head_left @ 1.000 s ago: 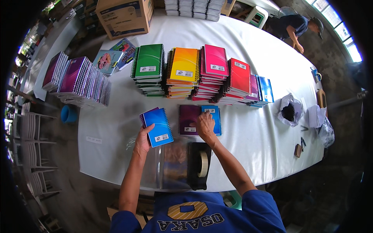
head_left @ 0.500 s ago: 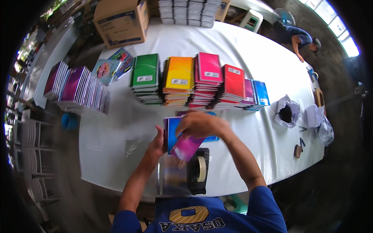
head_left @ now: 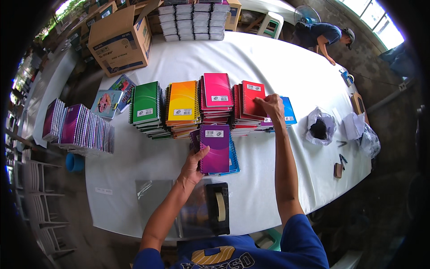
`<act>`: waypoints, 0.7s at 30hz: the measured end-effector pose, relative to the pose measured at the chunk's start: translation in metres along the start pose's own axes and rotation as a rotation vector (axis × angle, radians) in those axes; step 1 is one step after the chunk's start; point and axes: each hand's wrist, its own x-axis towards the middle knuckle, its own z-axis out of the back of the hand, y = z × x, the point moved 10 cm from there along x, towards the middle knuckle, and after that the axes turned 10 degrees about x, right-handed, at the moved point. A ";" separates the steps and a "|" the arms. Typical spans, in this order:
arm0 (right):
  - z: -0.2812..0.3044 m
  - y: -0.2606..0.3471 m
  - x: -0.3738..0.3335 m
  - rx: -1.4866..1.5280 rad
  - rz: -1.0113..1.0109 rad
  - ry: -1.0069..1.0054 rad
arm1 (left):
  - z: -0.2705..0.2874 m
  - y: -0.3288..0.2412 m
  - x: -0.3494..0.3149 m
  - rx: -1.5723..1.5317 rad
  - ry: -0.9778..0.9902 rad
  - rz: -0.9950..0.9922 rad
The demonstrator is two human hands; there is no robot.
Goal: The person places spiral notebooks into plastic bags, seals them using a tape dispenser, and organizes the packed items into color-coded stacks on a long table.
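My left hand [head_left: 194, 165] grips a purple spiral notebook [head_left: 215, 150] by its left side, thumb on the cover. Behind it, blue notebooks [head_left: 234, 157] and another purple edge show in part. My right hand [head_left: 272, 108] reaches to the stack of red notebooks [head_left: 253, 96], its curled fingers at the right edge of the top one; the fingertips are partly hidden. Left of the red stack stand stacks of pink [head_left: 217, 89], yellow [head_left: 182, 98] and green notebooks [head_left: 146, 97]. A blue stack [head_left: 289, 110] stands just right of my right hand.
Close to me lie a black tape dispenser [head_left: 217, 208] and clear plastic [head_left: 154, 204]. Purple notebooks [head_left: 85, 127] stand in rows at left, a cardboard box [head_left: 118, 47] behind. At right are a plastic bag [head_left: 321, 127] and a stapler [head_left: 343, 160]. A person [head_left: 324, 38] bends at the far right.
My right hand has moved from above the notebooks in front of me to the red stack, up and right. The purple notebook, tilted before, now lies upright in my left hand over the blue ones.
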 end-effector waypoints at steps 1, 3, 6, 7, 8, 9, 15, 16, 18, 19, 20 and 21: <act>0.007 0.005 -0.002 -0.057 0.025 -0.052 | 0.004 0.001 0.004 0.003 -0.006 -0.004; 0.025 0.006 -0.002 -0.037 0.087 -0.164 | 0.007 0.013 0.013 -0.038 -0.023 0.066; 0.073 0.049 -0.031 0.099 0.470 -0.269 | 0.002 0.010 0.017 -0.020 -0.022 0.031; 0.062 0.079 -0.047 0.210 0.517 0.057 | 0.006 0.006 0.016 -0.016 -0.033 0.020; 0.051 0.109 -0.073 0.312 0.548 0.381 | 0.004 0.008 0.015 -0.064 0.016 0.041; 0.037 0.141 -0.105 0.168 0.842 0.574 | -0.004 0.012 0.015 -0.114 0.077 0.070; -0.112 0.167 -0.167 -0.286 0.967 1.029 | -0.004 0.014 0.002 -0.259 0.042 0.109; -0.095 0.179 -0.143 -0.025 0.957 0.855 | 0.001 0.014 0.002 -0.233 -0.001 0.097; -0.085 0.173 -0.117 0.226 0.935 0.682 | 0.012 0.010 0.000 -0.212 -0.048 0.083; -0.073 0.166 -0.103 0.076 1.008 0.315 | 0.013 0.006 0.000 -0.219 0.004 0.088; -0.057 0.157 -0.097 -0.075 1.054 -0.058 | 0.012 0.003 0.000 -0.226 0.058 0.094; -0.071 0.147 -0.093 -0.126 1.043 -0.019 | 0.020 0.006 0.000 -0.278 0.058 0.116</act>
